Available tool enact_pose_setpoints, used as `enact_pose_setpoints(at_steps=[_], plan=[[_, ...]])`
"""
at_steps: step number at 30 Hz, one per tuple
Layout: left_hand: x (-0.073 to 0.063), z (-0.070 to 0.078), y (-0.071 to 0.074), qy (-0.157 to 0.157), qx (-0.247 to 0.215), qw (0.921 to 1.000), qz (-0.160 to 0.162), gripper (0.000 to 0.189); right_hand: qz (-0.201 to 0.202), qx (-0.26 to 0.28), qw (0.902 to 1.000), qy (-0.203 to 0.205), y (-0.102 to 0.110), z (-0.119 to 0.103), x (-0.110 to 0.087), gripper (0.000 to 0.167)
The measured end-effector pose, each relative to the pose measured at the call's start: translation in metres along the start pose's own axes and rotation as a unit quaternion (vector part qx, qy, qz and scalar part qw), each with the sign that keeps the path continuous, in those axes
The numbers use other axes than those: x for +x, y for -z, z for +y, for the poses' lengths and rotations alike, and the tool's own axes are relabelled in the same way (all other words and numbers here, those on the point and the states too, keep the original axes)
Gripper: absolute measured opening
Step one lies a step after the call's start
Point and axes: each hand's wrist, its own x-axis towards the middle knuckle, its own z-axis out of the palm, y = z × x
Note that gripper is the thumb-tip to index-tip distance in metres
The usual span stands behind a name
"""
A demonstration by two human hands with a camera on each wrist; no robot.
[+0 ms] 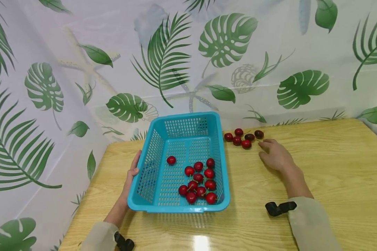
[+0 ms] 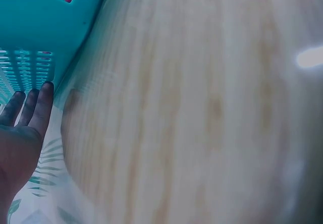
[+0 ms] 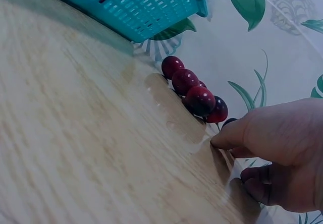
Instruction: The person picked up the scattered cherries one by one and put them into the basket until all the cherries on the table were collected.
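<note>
A turquoise plastic basket [image 1: 179,208] with slotted sides stands on the wooden table, several red cherries [image 1: 198,178] inside, mostly toward its right. My left hand [image 1: 130,176] rests against the basket's left side; in the left wrist view its fingers [image 2: 43,108] lie straight along the wall. Right of the basket, a small group of loose cherries [image 1: 237,141] lies near the table's back edge, some dark, some bright red. My right hand [image 1: 276,155] reaches to the right end of that group, thumb and index finger apart beside a dark cherry [image 1: 259,134]. No cherry shows in its grasp.
The wooden table [image 1: 342,174] extends right of the basket and toward me. A white cloth [image 1: 188,52] printed with green leaves hangs behind the table and along its left side. Black wrist mounts [image 1: 279,208] sit at both cuffs.
</note>
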Motion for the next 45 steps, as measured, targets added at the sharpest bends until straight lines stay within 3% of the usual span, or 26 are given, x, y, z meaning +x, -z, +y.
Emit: enact_pose_setpoints(at_steps=[6,9,17,27,37,41,45], plan=[[0.002,0.001,0.0,-0.007,-0.003,1.0,-0.004,0.065,-0.012,0.008,0.9999,-0.006,0.005,-0.003,0.0,0.053],[0.002,0.0,0.0,-0.008,0.001,1.0,-0.004,0.064,0.01,0.013,0.9999,-0.005,0.006,-0.004,-0.001,0.046],[0.005,-0.003,-0.003,-0.011,0.002,0.9999,-0.005,0.065,0.083,0.058,0.9918,-0.078,0.007,0.001,-0.012,0.025],[0.004,-0.003,-0.004,-0.01,-0.016,0.9998,-0.008,0.065,0.092,0.095,0.9844,-0.115,0.014,-0.005,-0.022,0.02],[0.002,0.003,-0.005,-0.011,-0.015,0.9998,-0.009,0.065,0.182,0.175,0.9616,-0.107,0.028,-0.056,-0.035,0.02],[0.001,0.003,-0.003,-0.011,-0.013,0.9998,-0.008,0.065,0.214,0.199,0.9526,-0.085,0.024,-0.087,-0.034,0.019],[0.0,0.001,-0.003,-0.005,-0.014,0.9999,-0.006,0.065,0.235,0.201,0.9501,-0.04,0.016,-0.12,-0.038,0.015]])
